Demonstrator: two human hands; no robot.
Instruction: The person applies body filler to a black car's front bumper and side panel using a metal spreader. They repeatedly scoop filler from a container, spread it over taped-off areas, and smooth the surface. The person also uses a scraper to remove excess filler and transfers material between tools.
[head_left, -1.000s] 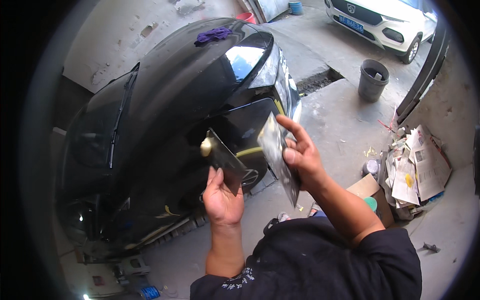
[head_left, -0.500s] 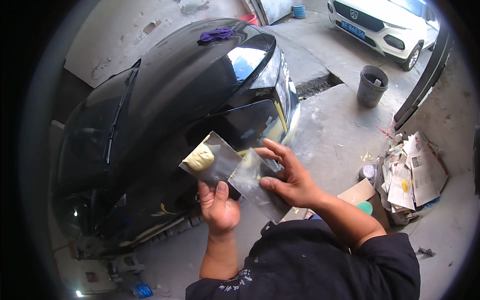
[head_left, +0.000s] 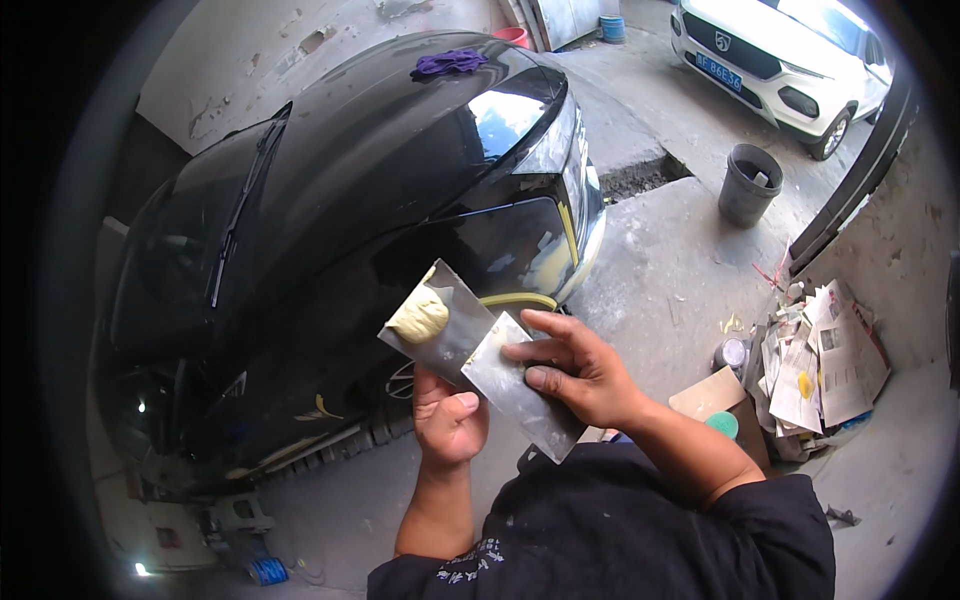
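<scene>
My left hand (head_left: 447, 420) is closed on a flat metal plate (head_left: 460, 320), held from below, with a lump of pale yellow paste (head_left: 420, 313) on its far left part. My right hand (head_left: 585, 375) grips a lighter metal spreader (head_left: 512, 390), its fingers over the top face. The spreader's corner overlaps the plate's lower right part; whether they touch is hard to tell. Beyond both stands a black car (head_left: 330, 180), with yellow tape (head_left: 517, 298) around its wheel arch and dull, pale patches (head_left: 548, 258) near the front corner.
A purple cloth (head_left: 450, 62) rests on the bonnet. Right of the car are a grey bucket (head_left: 745, 200), a floor trench (head_left: 640, 180), piled newspapers (head_left: 820, 370) and cardboard (head_left: 700, 395) with a green disc (head_left: 722, 425). A white car (head_left: 770, 60) stands at upper right.
The plate has turned to show its pasted face and shifted slightly right. The spreader has come over it, swinging to a flatter angle, and my right hand's fingers now lie across its top face.
</scene>
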